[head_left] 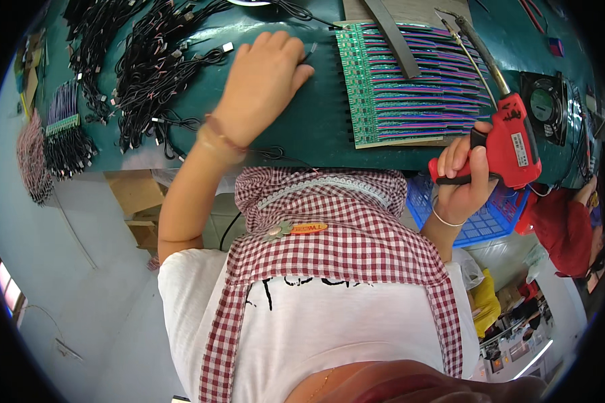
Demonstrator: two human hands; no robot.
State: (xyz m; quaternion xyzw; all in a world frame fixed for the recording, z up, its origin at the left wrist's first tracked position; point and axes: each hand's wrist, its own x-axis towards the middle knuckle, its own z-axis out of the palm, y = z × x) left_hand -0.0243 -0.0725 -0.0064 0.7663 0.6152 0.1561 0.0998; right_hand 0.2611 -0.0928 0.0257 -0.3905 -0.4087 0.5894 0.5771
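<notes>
Sprawling in tangled bundles, black cables (156, 91) lie beside the left hand (265, 75), curled over a green table (316, 121), its grip impossible to tell; wired circuit boards (361, 101) sit before the right hand (469, 176), wrapped around a red soldering gun (514, 151).

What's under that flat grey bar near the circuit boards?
The flat grey bar lies across pink, blue and black wires, with a brownish board showing around its upper part. Whatever is directly beneath it is covered.
</notes>
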